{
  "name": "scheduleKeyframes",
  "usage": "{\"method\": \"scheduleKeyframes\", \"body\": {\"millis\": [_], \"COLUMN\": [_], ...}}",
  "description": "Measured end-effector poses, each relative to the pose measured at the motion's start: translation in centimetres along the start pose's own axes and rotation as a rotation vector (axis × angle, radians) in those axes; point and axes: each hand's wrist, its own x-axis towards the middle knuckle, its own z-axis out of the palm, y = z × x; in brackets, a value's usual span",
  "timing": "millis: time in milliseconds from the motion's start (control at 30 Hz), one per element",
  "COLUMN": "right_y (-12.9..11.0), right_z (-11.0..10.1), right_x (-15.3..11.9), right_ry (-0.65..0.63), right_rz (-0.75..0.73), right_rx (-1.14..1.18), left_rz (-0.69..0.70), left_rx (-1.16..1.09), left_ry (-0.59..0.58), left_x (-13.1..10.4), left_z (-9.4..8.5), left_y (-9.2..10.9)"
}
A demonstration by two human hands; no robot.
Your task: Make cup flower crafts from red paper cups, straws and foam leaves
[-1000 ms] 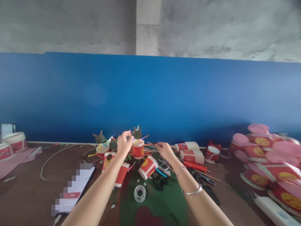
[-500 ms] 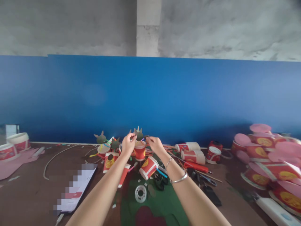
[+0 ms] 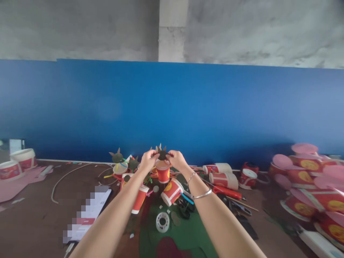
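Pinched between my two hands is a dark grey-green paper cutout (image 3: 162, 154) with pointed ears, shaped like an animal head. The fingers of my left hand (image 3: 148, 161) are closed on its left edge. My right hand (image 3: 176, 160), with bracelets at the wrist, grips the opposite edge. Just below them stands a red and yellow paper cup (image 3: 163, 174) with a pale top, upright. Another red cup (image 3: 172, 192) lies tilted in front of it, a blue strip beside it. Left of these leans a further red cup (image 3: 140, 199), partly behind my left forearm.
A white tape roll (image 3: 162, 222) lies on the green sheet (image 3: 185, 233). To the left is a phone (image 3: 88, 215) with a cable. Stacked cups (image 3: 223, 180) and a red-handled tool (image 3: 228, 192) lie right, then pink-decorated cups (image 3: 306, 179). A blue partition (image 3: 172, 107) stands behind.
My hands have come closer together, and the eared cutout now sits between the fingertips of both. The whole view has shifted slightly.
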Motion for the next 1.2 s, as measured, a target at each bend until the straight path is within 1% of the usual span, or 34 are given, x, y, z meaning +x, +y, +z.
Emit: {"method": "scheduleKeyframes", "body": {"millis": [100,233,433,567,700,833,1000,1200], "right_y": [-0.4,0.0,0.9,0.9,0.5,0.4,0.6,0.3], "right_z": [0.3,1.3,2.7,2.7,2.7,3.2,3.6,3.2], "right_x": [-0.2,-0.1,0.0,0.0,0.2,0.4,0.0,-0.4], "right_ry": [0.035,0.073,0.038,0.029,0.045,0.079,0.076,0.036], "right_rz": [-0.001,0.016,0.061,0.047,0.004,-0.035,-0.021,-0.006], "right_rx": [-0.009,-0.013,-0.051,-0.100,-0.155,-0.210,-0.253,-0.272], "left_rz": [-0.004,-0.017,-0.064,-0.073,-0.067,-0.072,-0.112,-0.146], "left_rx": [-0.014,0.006,0.096,0.139,0.169,0.210,0.277,0.333], "left_ry": [-0.009,-0.009,0.002,-0.006,-0.017,-0.007,0.010,0.024], "left_x": [0.0,-0.1,-0.2,-0.1,-0.2,-0.3,-0.4,-0.5], "left_z": [0.0,-0.1,-0.2,-0.3,-0.3,-0.3,-0.7,-0.8], "left_y": [0.3,0.3,-0.7,-1.0,-0.9,-0.8,-0.8,-0.2]}}
